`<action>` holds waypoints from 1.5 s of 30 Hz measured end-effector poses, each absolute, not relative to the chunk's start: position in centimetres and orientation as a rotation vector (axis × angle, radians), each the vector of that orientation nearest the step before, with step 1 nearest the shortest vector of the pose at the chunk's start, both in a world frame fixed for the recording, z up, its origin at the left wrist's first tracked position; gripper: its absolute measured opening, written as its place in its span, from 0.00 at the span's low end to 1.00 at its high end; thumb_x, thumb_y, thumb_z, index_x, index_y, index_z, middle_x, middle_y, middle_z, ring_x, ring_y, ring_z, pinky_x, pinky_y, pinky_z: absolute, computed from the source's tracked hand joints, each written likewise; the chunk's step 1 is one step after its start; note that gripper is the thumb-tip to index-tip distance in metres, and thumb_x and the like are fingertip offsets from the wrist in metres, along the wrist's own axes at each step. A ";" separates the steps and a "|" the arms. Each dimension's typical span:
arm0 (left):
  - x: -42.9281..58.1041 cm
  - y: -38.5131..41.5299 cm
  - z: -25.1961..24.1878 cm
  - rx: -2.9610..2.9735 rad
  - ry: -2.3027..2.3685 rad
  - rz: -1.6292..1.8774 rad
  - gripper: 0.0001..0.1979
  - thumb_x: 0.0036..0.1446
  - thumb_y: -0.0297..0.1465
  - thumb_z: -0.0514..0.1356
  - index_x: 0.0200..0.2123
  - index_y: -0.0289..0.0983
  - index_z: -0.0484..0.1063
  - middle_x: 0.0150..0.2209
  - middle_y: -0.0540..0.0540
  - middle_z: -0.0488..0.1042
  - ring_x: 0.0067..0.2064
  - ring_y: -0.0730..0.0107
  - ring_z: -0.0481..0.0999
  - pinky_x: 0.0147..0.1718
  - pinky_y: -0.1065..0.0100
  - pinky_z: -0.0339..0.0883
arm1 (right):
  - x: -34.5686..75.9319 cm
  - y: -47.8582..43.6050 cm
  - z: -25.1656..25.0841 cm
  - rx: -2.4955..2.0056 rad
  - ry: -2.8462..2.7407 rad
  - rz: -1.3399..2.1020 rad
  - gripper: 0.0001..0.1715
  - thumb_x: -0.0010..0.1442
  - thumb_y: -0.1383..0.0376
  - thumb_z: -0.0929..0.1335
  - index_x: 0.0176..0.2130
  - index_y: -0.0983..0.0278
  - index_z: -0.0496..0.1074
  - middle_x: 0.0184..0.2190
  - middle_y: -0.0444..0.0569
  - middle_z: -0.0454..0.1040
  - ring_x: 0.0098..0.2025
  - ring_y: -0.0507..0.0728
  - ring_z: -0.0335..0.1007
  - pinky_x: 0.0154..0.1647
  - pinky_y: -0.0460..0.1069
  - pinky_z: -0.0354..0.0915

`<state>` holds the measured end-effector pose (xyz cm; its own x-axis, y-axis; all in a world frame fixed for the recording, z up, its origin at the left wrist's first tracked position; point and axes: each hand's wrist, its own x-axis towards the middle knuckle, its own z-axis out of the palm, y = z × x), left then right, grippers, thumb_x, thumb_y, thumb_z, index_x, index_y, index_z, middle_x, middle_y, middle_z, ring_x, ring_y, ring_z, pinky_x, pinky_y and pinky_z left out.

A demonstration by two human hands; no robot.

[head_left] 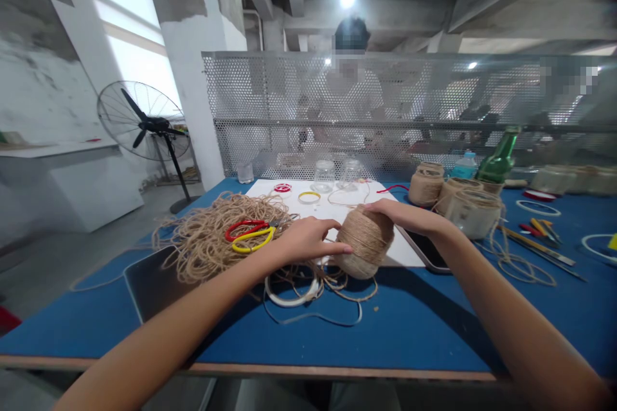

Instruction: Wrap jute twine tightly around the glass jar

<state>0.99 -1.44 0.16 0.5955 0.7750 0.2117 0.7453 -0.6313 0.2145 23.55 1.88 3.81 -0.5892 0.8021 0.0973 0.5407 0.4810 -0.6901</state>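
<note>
In the middle of the head view is a jar wrapped in jute twine, tilted, with a paler band of surface at its lower end. My right hand grips it from above and the right side, its fingers partly hidden behind it. At the jar's left side is my left hand, thumb laid against the twine and index finger bent toward it. A big tangled heap of jute twine lies left of the hands. On the heap rest scissors with red and yellow handles.
White paper on the blue table bears two glass jars and tape rolls. To the right stand wrapped jars, a green bottle, a phone and tools. Behind a perforated screen is a person.
</note>
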 end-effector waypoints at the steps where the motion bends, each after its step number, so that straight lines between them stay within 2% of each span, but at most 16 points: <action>1: 1.0 -1.4 0.2 2.712 1.296 0.438 0.32 0.50 0.58 0.47 0.48 0.41 0.67 0.28 0.48 0.73 0.27 0.68 0.69 0.23 0.72 0.52 | 23.6 1.8 3.8 -1.133 -2.320 0.881 0.21 0.56 0.55 0.58 0.34 0.65 0.73 0.40 0.49 0.73 0.45 0.60 0.64 0.49 0.54 0.57; 17: 0.8 -0.9 -0.1 2.686 1.287 0.434 0.30 0.50 0.56 0.49 0.46 0.41 0.68 0.29 0.48 0.73 0.28 0.69 0.70 0.24 0.72 0.54 | 24.0 1.6 4.2 -1.139 -2.330 1.043 0.23 0.57 0.53 0.60 0.42 0.64 0.72 0.43 0.49 0.73 0.48 0.60 0.62 0.52 0.54 0.55; 22: 0.7 -0.8 -0.2 2.692 1.261 0.442 0.30 0.50 0.56 0.50 0.46 0.41 0.68 0.29 0.48 0.73 0.27 0.70 0.69 0.24 0.72 0.54 | 24.0 1.4 4.3 -1.101 -2.374 1.007 0.24 0.56 0.51 0.59 0.38 0.66 0.72 0.43 0.50 0.72 0.45 0.59 0.63 0.49 0.53 0.57; 31: 0.1 -0.4 0.3 2.707 1.290 0.466 0.29 0.49 0.55 0.52 0.47 0.42 0.66 0.27 0.49 0.73 0.28 0.69 0.70 0.25 0.73 0.54 | 24.3 2.0 3.8 -1.128 -2.402 0.867 0.22 0.55 0.52 0.59 0.32 0.66 0.72 0.37 0.50 0.72 0.40 0.58 0.62 0.42 0.52 0.59; 39: 0.3 -0.6 0.3 2.789 1.414 0.429 0.33 0.48 0.58 0.48 0.47 0.40 0.64 0.28 0.47 0.74 0.31 0.63 0.72 0.26 0.71 0.57 | 23.7 2.6 2.9 -1.182 -2.325 0.691 0.17 0.55 0.57 0.59 0.28 0.65 0.70 0.29 0.47 0.69 0.34 0.55 0.60 0.36 0.50 0.59; 45: 0.1 -0.5 0.4 2.738 1.402 0.400 0.34 0.47 0.59 0.49 0.47 0.40 0.63 0.29 0.47 0.74 0.32 0.63 0.72 0.27 0.70 0.57 | 23.6 1.9 3.6 -1.192 -2.410 0.731 0.21 0.56 0.53 0.58 0.28 0.66 0.68 0.31 0.48 0.68 0.34 0.55 0.59 0.36 0.50 0.59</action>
